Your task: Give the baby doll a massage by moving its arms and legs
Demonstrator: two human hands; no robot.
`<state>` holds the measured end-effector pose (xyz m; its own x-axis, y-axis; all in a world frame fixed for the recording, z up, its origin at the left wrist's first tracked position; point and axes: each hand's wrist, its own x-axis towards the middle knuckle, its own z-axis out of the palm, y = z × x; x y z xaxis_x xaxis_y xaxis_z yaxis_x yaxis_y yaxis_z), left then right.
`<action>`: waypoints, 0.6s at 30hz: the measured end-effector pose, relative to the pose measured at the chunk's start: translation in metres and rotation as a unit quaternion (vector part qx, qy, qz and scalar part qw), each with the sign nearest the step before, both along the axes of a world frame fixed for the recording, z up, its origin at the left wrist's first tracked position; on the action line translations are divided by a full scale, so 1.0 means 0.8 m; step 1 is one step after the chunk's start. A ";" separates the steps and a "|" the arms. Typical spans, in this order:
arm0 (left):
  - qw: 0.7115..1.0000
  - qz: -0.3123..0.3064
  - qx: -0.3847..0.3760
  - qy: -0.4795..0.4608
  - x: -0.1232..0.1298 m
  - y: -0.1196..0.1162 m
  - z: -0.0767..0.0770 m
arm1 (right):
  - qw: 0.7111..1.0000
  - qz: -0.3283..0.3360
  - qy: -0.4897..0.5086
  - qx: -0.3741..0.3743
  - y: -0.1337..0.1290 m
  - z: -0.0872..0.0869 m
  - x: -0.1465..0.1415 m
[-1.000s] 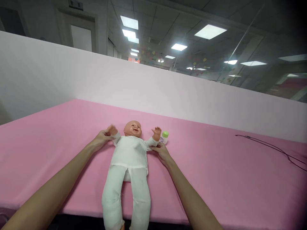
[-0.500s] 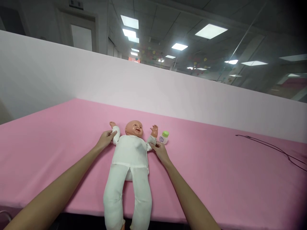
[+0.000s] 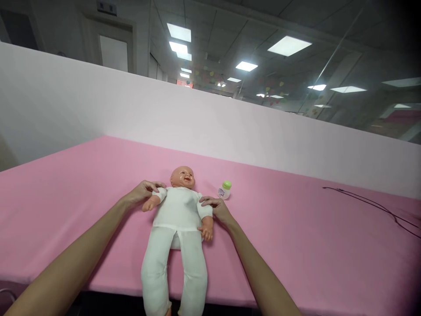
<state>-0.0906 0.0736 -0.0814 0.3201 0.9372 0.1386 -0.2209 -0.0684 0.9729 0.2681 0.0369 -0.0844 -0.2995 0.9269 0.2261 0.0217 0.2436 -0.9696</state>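
A baby doll (image 3: 179,206) with a bare head and white cloth top and trousers lies on its back, legs toward me. Its arms point down along its sides. My left hand (image 3: 141,192) is closed over the upper arm on the picture's left, fingers near the shoulder. On the other side, my right hand (image 3: 221,210) has its fingers bent over the doll's other upper arm; the thumb is hard to make out. Just beyond that hand stands a small clear bottle (image 3: 225,191) with a green cap and a printed label.
A pink cover (image 3: 279,245) spreads over the tabletop. Thin black cables (image 3: 371,200) lie at the right. Behind runs a low white wall (image 3: 197,118) with glass above it; ceiling lights and a door show beyond.
The doll's raised arms have swung down to its sides. My hands have shifted from the forearms to the upper arms near the shoulders. The bottle stays in place.
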 end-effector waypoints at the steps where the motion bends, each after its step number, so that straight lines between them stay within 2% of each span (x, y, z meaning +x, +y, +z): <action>1: 1.000 -0.004 0.002 0.004 0.001 0.000 0.000 | 1.000 -0.007 0.005 -0.003 0.001 -0.001 -0.001; 7: 0.996 0.076 0.038 0.010 0.010 0.003 -0.006 | 0.989 -0.149 0.001 -0.001 0.009 0.000 -0.001; 9: 0.992 0.103 0.044 0.064 0.014 0.004 -0.012 | 0.986 -0.164 -0.019 0.006 0.009 0.000 -0.003; 13: 0.962 0.189 0.075 0.181 0.023 0.005 -0.025 | 0.980 -0.184 -0.069 0.026 0.005 -0.004 -0.012; 15: 0.955 0.200 0.085 0.203 0.026 0.005 -0.027 | 0.979 -0.189 -0.075 0.029 0.004 -0.007 -0.016; 18: 0.959 0.192 0.073 0.193 0.025 0.003 -0.023 | 0.980 -0.182 -0.072 0.020 0.003 -0.009 -0.014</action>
